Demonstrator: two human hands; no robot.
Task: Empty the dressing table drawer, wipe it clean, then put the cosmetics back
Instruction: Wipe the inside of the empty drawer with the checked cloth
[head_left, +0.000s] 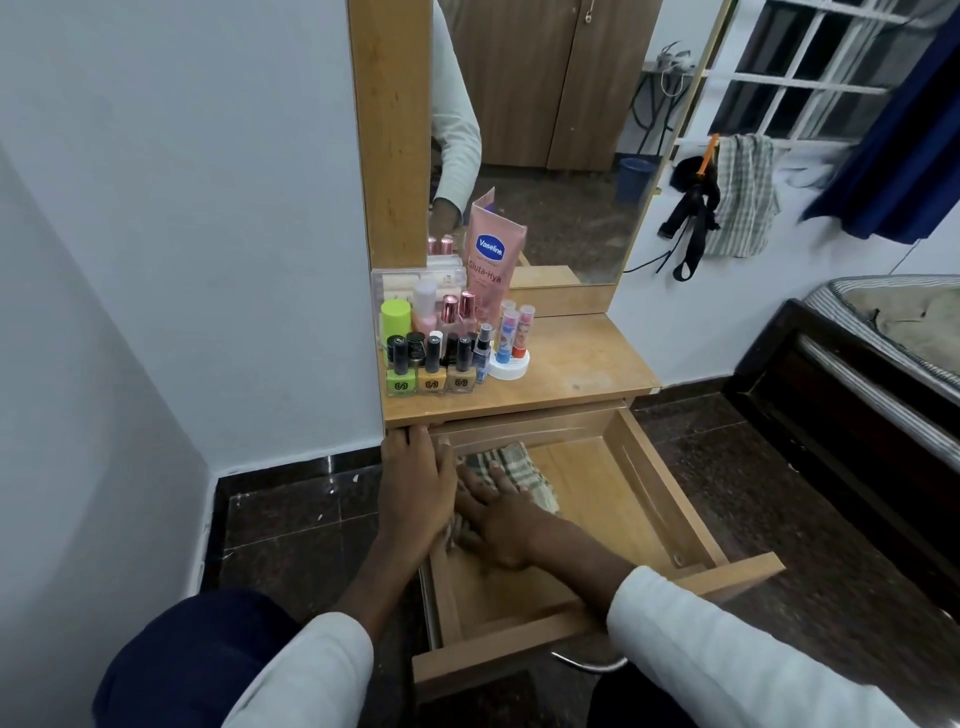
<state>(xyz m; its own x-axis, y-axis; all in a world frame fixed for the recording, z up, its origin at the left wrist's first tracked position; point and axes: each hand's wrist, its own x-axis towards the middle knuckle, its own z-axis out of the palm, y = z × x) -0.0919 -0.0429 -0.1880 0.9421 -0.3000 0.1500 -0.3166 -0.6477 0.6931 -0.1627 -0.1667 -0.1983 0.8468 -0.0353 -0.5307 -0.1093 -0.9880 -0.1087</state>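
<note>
The wooden drawer (670, 493) is pulled far out below the dressing table top (582, 364). Inside it lies a checked cloth (524, 467), and my right hand (498, 514) presses flat on it with fingers spread, near the drawer's left side. My left hand (415, 488) rests on the drawer's left wall, fingers reaching up to the table's front edge. The cosmetics stand on the table top at the left: nail polish bottles (431, 371), a pink Vaseline tube (491, 265), lip balm sticks (511, 332) and small bottles. No cosmetics show in the drawer.
A tall mirror (545, 130) rises behind the table. White walls close in on the left. A dark bed frame (841, 395) stands at the right, with a checked towel (743, 197) and black straps hanging on the wall. The floor is dark tile.
</note>
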